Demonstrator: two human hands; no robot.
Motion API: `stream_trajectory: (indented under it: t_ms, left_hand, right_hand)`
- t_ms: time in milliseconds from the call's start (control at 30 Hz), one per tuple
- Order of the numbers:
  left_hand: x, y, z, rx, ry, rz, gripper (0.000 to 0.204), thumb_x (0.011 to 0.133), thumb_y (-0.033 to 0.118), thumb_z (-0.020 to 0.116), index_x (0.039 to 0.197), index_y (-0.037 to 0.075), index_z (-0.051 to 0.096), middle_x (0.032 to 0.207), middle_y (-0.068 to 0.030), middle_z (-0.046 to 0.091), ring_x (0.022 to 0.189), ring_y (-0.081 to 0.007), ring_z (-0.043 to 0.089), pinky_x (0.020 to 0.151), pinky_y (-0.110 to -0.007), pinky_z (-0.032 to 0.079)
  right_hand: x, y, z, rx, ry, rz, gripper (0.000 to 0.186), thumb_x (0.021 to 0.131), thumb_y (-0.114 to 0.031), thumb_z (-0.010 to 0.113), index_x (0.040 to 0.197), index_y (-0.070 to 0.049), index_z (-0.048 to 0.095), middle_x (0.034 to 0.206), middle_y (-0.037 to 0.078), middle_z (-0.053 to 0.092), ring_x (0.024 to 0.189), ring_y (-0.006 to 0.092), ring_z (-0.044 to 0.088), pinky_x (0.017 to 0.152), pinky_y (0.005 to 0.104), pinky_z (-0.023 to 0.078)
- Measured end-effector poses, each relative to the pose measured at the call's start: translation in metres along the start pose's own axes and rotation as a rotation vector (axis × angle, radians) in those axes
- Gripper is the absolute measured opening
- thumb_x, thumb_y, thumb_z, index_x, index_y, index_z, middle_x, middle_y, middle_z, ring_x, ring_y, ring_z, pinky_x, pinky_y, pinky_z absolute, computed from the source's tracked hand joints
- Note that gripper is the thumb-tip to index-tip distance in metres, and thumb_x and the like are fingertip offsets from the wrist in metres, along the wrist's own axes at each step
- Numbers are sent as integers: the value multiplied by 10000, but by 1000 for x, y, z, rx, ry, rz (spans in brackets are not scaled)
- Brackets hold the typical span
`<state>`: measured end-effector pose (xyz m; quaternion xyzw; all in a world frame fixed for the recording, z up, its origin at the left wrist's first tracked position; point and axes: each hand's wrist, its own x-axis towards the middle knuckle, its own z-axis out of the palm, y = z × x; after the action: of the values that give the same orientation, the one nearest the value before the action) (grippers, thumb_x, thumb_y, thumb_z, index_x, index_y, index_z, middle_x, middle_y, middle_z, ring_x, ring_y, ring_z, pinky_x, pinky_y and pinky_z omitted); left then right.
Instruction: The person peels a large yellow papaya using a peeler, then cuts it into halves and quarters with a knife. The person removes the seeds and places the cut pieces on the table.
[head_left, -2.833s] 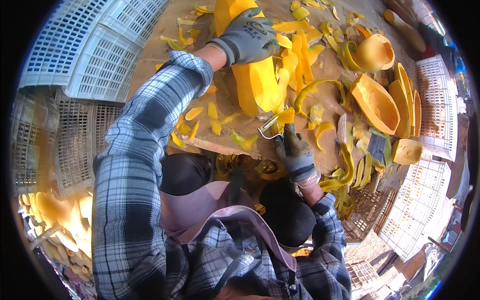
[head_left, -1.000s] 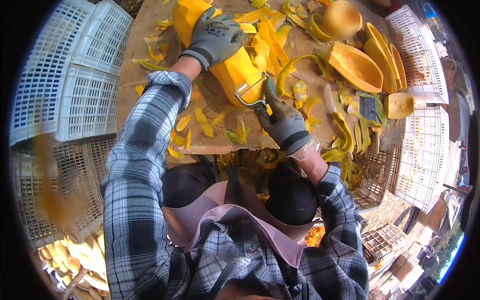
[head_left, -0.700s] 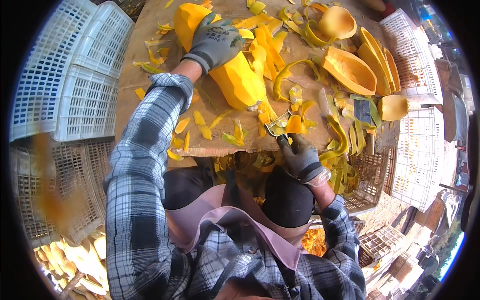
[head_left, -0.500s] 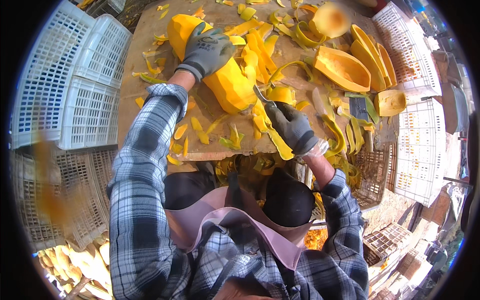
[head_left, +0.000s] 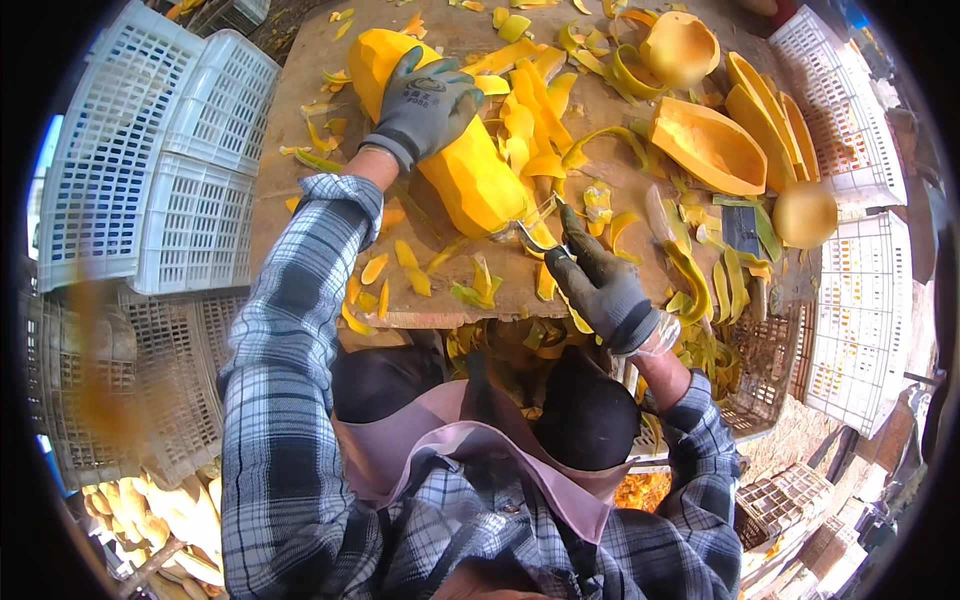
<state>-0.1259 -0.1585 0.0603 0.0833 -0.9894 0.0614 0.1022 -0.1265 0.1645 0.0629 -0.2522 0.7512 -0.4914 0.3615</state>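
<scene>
A long peeled orange squash (head_left: 478,190) lies slanted across the wooden table, its near end pointing toward me. My left hand (head_left: 425,108), in a grey work glove, presses over its upper part with the fingers wrapped on it. In my gloved right hand (head_left: 602,290) is a metal peeler (head_left: 537,241), its head beside the squash's near right end. The index finger is stretched along the tool, and the palm covers the handle. Strips of yellow-orange peel (head_left: 530,115) are heaped along the squash's right side.
Halved, hollowed squash pieces (head_left: 708,145) lie at the table's far right. A dark flat block (head_left: 741,230) sits among green peels. White plastic crates (head_left: 205,215) stack at left, with another white crate (head_left: 862,310) at right. More peelings fill a crate below the table's near edge.
My right hand and the peeler have moved toward me, down to the squash's near end. My left hand keeps its place on the squash. The whole view has shifted slightly.
</scene>
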Motion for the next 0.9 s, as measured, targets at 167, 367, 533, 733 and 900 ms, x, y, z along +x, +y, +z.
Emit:
stream_trajectory:
  t_ms: [167, 367, 533, 733, 900]
  left_hand:
    - [1, -16, 22, -89, 190, 29, 334, 1020, 282, 452, 1141, 165, 740, 1211, -9, 714, 1262, -210, 571, 1196, -442, 278]
    - [-4, -22, 29, -223, 269, 63, 321, 1023, 239, 452, 1081, 153, 756, 1182, -45, 719, 1233, -233, 590, 1189, -436, 288]
    - [1, -18, 23, -140, 278, 39, 324, 1022, 243, 450, 1085, 153, 754, 1199, -55, 714, 1233, -230, 593, 1180, -440, 296]
    - [7, -15, 39, -115, 314, 61, 346, 1001, 354, 501, 1089, 128, 748, 1219, -70, 713, 1213, -236, 612, 1170, -443, 291]
    - [-1, -12, 28, -108, 268, 37, 330, 997, 360, 512, 1083, 150, 752, 1217, -53, 716, 1222, -232, 608, 1163, -460, 290]
  right_hand:
    - [105, -30, 0, -469, -58, -188, 596, 986, -474, 524, 1437, -84, 516, 1051, 299, 692, 1026, 453, 661, 896, 493, 509]
    - [70, -31, -9, -654, -174, -169, 564, 981, -450, 543, 1447, -134, 504, 992, 268, 701, 947, 436, 678, 856, 485, 527]
    - [-15, 22, -21, -439, -61, -80, 584, 996, -420, 576, 1465, -79, 500, 1002, 211, 740, 942, 339, 725, 876, 393, 542]
    - [59, 12, 3, -45, -6, 12, 565, 994, -410, 613, 1423, -49, 537, 937, 185, 729, 829, 221, 689, 748, 342, 526]
    - [6, 59, 22, -181, -43, -122, 621, 993, -374, 612, 1520, -97, 435, 906, 213, 703, 767, 214, 682, 723, 343, 523]
